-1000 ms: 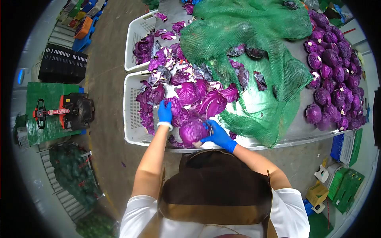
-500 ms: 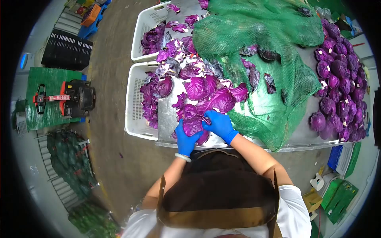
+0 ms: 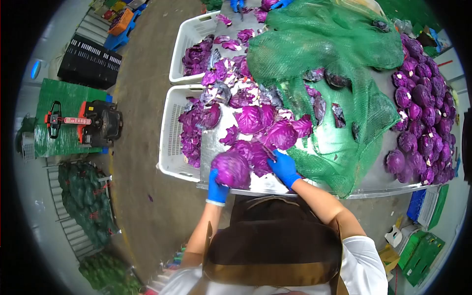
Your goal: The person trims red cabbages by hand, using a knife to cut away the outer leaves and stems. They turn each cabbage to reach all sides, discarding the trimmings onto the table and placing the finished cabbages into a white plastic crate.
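Note:
My left hand (image 3: 217, 189), in a blue glove, grips a round purple cabbage (image 3: 230, 169) from below and the left at the table's near edge. The cabbage is slightly blurred. My right hand (image 3: 285, 169), also gloved in blue, is closed around a small dark knife (image 3: 269, 153), mostly hidden by the fingers. It is to the right of the cabbage, apart from it. Loose purple cabbage leaves (image 3: 258, 155) lie between and beyond the hands on the metal table (image 3: 209, 142).
White crates (image 3: 163, 132) with cabbage leaves stand along the table's left side. Green netting (image 3: 344, 152) covers the middle, with dark leaves on it. Purple cabbages (image 3: 423, 108) are heaped at right. Another person's gloved hand (image 3: 237, 5) shows at the far end. A pallet jack (image 3: 98, 122) stands left.
My left hand has lifted the cabbage out from the leaves, toward the left and the table edge. My right hand has moved right and down, away from it. Another person's gloved hands now show at top.

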`<state>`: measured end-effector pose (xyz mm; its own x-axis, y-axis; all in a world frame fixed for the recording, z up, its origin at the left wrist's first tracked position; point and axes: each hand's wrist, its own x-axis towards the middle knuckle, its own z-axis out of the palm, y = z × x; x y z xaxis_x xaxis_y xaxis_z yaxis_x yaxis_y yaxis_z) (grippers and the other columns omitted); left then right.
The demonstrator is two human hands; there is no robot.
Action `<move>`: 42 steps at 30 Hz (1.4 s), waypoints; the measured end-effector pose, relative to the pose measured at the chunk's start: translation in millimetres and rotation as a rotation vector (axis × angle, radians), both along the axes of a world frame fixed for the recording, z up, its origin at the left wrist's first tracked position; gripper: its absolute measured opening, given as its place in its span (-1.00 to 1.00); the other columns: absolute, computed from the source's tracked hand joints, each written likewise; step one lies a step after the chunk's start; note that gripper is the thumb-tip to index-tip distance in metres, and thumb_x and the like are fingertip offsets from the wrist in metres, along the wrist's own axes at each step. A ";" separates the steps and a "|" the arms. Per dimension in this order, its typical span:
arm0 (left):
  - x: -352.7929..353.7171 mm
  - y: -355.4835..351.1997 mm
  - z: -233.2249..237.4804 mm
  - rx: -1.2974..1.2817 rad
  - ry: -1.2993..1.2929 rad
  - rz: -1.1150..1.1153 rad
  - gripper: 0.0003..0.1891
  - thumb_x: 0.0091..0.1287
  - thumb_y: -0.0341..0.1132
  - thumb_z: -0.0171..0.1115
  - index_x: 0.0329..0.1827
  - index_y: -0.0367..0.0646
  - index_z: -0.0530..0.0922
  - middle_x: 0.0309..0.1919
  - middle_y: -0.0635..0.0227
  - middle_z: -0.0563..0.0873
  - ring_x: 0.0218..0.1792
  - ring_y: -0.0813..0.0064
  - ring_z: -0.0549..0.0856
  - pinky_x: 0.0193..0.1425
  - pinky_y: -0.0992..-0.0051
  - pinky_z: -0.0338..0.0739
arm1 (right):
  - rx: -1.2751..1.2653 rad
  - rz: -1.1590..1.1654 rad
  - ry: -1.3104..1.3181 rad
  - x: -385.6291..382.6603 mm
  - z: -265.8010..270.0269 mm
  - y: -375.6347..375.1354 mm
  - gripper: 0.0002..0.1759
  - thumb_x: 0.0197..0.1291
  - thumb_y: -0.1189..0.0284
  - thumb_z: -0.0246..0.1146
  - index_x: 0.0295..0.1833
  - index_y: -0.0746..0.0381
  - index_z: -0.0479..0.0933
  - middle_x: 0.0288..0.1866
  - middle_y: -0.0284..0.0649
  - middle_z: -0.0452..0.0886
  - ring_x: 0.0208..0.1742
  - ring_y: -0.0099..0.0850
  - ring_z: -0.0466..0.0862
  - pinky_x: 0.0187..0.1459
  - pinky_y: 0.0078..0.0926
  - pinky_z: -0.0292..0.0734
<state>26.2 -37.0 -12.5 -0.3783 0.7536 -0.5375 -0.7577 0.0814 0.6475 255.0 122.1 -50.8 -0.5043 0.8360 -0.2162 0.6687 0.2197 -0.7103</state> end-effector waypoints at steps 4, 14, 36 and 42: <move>0.7 30.0 71.9 0.094 -0.252 0.251 -0.28 0.39 0.26 -0.01 0.51 0.05 0.35 0.46 0.19 0.45 0.45 0.09 0.44 0.50 -0.13 0.34 | -0.061 -0.047 0.041 -29.1 9.2 7.0 -0.72 0.24 0.28 0.30 -0.05 0.21 0.52 -0.22 0.09 0.70 -0.18 0.12 0.70 -0.16 0.06 0.56; 38.1 52.0 93.0 0.056 -0.528 0.131 -0.13 0.32 0.42 -0.04 0.59 0.11 0.21 0.50 0.13 0.32 0.51 0.00 0.32 0.50 -0.22 0.28 | -0.109 0.087 0.491 -93.1 112.0 69.6 -0.55 0.18 0.15 0.47 -0.05 0.28 0.57 -0.18 -0.10 0.69 -0.17 -0.18 0.71 -0.09 -0.29 0.56; 61.0 124.3 55.1 -0.304 1.277 -0.615 0.33 -0.16 0.12 0.69 0.62 -0.24 0.06 0.36 -0.13 0.40 0.37 -0.11 0.45 0.36 0.13 0.47 | 0.227 0.080 0.095 34.4 113.9 17.4 -0.50 0.38 0.34 0.23 0.42 -0.08 0.49 -0.23 -0.17 0.63 -0.32 -0.13 0.67 -0.32 -0.22 0.59; 65.8 140.2 79.5 -0.435 1.303 -0.737 0.33 -0.15 0.17 0.66 0.62 -0.25 0.06 0.32 -0.17 0.40 0.29 -0.12 0.53 0.24 0.12 0.57 | 0.276 0.141 -0.047 22.4 91.7 23.8 -0.28 0.30 0.45 0.18 0.57 -0.16 0.29 -0.23 -0.20 0.61 -0.29 -0.18 0.68 -0.33 -0.20 0.61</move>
<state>92.0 103.2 67.0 -0.3705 0.8551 -0.3627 0.5782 0.5179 0.6304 277.4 145.9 40.9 -0.6144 0.7888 -0.0167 0.6485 0.4929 -0.5801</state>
